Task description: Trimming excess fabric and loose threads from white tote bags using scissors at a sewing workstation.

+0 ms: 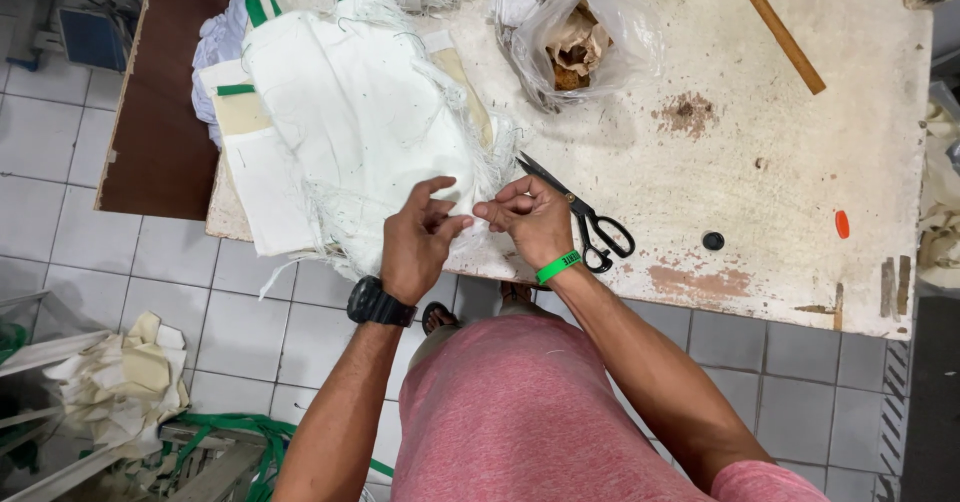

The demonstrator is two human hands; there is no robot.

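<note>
I am pinching the frayed lower edge of the white woven fabric piece [365, 127] with my left hand [418, 242], thumb and fingers closing together on the cloth. My right hand [530, 220] is sitting just beside it at three o'clock, its fingertips pressing together on something too fine for me to make out. The fabric is lying on the worn white wooden table [800, 182], spreading toward eleven o'clock from my hands. Black-handled steel scissors [585, 217] are lying just behind my right hand. A clear plastic bag of brown scraps [580, 42] is resting at one o'clock.
</note>
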